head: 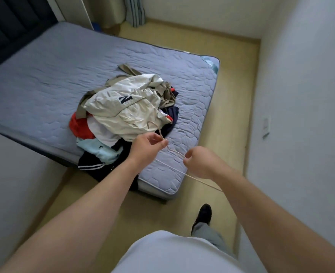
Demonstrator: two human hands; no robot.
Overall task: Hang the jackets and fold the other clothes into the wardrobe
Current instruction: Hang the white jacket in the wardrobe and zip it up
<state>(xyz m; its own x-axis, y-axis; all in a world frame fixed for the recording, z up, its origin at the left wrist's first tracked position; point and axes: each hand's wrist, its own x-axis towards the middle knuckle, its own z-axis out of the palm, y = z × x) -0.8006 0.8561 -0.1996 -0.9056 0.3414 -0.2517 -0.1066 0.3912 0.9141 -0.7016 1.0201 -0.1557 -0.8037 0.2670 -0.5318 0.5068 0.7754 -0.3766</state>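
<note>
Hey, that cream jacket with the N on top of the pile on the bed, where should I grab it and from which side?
Probably the near edge of the cream jacket, pinched from above on your side of the bed: it lies crumpled topmost, that edge drapes toward you, and no collar shows. Free the right hand first; it and the left hand hold the hanger.
</note>
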